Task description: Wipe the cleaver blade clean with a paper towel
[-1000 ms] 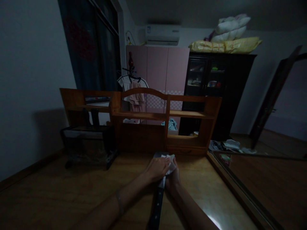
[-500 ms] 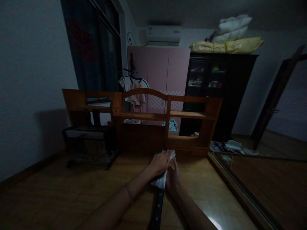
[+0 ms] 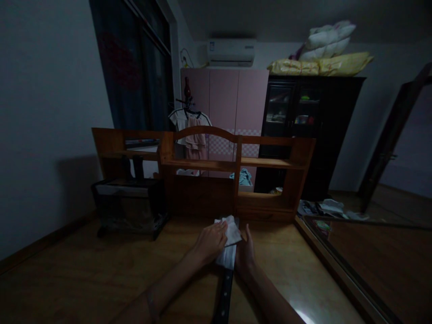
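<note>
Wooden tabletop [image 3: 101, 274], dimly lit, backed by a low shelf unit [image 3: 202, 193]. Left hand [image 3: 211, 240], palm down, clasps a white tissue [image 3: 232, 233] against the blade of a knife [image 3: 227, 258] lying lengthwise at centre. Right hand [image 3: 246, 256], thumb raised, flanks the blade; its grip cannot be determined. Tissue conceals part of the blade; the frame crops the handle. Open tabletop extends to both sides.

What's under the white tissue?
Part of the knife's blade. It shows below the white tissue, down to the black handle. The stretch beneath the tissue and the left hand's fingers is covered, so its surface can't be seen.
</note>
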`<action>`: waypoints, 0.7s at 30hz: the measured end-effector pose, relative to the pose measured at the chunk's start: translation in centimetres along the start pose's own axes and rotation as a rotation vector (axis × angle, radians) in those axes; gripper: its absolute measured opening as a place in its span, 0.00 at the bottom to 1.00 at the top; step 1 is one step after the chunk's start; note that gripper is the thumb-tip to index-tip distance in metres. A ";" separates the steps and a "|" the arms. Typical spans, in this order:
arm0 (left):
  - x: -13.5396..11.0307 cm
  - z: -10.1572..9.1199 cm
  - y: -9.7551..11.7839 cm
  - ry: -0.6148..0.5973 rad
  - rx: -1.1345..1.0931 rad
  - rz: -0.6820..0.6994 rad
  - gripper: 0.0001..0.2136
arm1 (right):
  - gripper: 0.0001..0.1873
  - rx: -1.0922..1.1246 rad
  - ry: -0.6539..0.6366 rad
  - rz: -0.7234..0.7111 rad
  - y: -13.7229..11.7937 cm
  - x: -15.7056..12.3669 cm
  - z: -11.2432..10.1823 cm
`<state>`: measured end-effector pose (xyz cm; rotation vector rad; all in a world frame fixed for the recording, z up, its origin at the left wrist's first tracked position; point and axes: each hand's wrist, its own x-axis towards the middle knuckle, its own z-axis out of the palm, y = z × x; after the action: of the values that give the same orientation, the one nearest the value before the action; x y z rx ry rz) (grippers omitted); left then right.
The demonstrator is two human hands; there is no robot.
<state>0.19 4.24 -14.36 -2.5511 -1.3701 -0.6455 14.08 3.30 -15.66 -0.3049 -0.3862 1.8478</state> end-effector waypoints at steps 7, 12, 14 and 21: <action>-2.2 -1.3 -1.0 0.000 -0.035 0.000 0.21 | 0.23 -0.045 -0.036 -0.001 0.0 -0.4 0.5; -3.0 -1.9 -0.6 -0.021 -0.065 0.033 0.21 | 0.23 -0.076 -0.009 -0.005 -0.1 -0.6 0.6; -3.4 -2.0 -0.3 -0.035 -0.088 0.055 0.21 | 0.21 -0.070 0.001 -0.001 -0.1 -0.6 0.5; -3.9 -2.4 1.8 -0.026 -0.144 0.106 0.21 | 0.21 -0.086 0.066 0.010 -0.5 -0.2 -0.2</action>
<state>-0.93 -0.50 -13.88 -2.7325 -1.2274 -0.7183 14.63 3.21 -15.63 -0.4258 -0.4199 1.8291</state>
